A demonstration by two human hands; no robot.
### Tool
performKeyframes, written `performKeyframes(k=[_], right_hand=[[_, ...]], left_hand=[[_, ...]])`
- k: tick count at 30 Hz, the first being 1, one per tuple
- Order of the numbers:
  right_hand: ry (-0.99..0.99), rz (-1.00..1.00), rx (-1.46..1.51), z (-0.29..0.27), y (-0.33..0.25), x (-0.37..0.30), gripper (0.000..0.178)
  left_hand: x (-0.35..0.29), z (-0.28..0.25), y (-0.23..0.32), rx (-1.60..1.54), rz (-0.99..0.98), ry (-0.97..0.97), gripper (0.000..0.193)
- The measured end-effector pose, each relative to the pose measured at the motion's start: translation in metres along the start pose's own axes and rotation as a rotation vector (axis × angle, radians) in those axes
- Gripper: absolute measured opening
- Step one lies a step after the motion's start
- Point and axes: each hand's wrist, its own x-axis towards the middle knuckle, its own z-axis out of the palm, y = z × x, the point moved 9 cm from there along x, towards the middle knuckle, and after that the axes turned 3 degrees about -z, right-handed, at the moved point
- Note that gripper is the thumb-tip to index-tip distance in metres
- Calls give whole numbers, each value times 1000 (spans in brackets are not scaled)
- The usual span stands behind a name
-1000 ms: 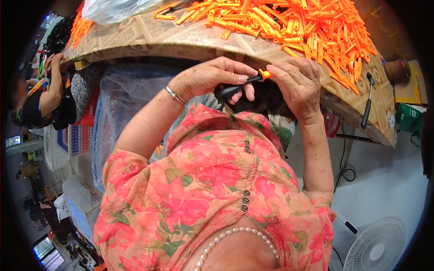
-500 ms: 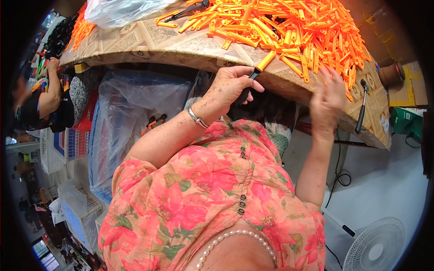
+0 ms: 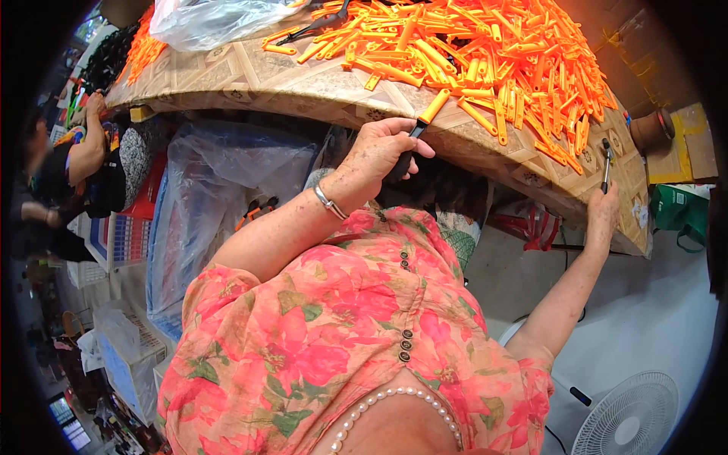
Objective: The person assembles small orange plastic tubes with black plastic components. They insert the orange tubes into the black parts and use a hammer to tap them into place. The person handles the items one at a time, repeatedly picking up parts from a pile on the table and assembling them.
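My left hand is closed around a black handle-like piece, held at the table's near edge. An orange plastic strip sits on its upper end and points up over the tabletop. What kind of tool the black piece belongs to, I cannot tell; the fingers cover much of it. At the right end of the table, my right hand is wrapped around the grip of a small hammer. Its metal head lies toward the far side. A large heap of orange plastic strips spreads over the table between and beyond my hands.
The curved table has a patterned cover. A clear plastic bag and a black piece lie on it. A plastic-lined blue crate stands below. A brown spool, a green bag and a fan are on the right. Another person sits far left.
My right hand has moved right and down from beside the orange heap and taken hold of the hammer's grip. The left hand keeps its hold on the black piece, shifted slightly left.
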Motion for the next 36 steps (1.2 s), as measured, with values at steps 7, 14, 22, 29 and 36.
performKeyframes(k=[7,14,22,29,36], right_hand=[[-467,105,1195,-38,-179,-92,44],[-653,-333,1058,-45,-281,-146,48],[-635,-415,964,-41,-287,-137,47],[-529,-537,903,-45,-295,-135,47],[-536,-422,973,-49,-296,-129,49]], left_hand=[[-3,-6,-2,3,28,41,31],[-1,-2,-1,4,27,29,31],[0,-4,-2,20,25,44,29],[2,-4,-2,29,20,38,27],[3,-5,-2,21,23,57,25]])
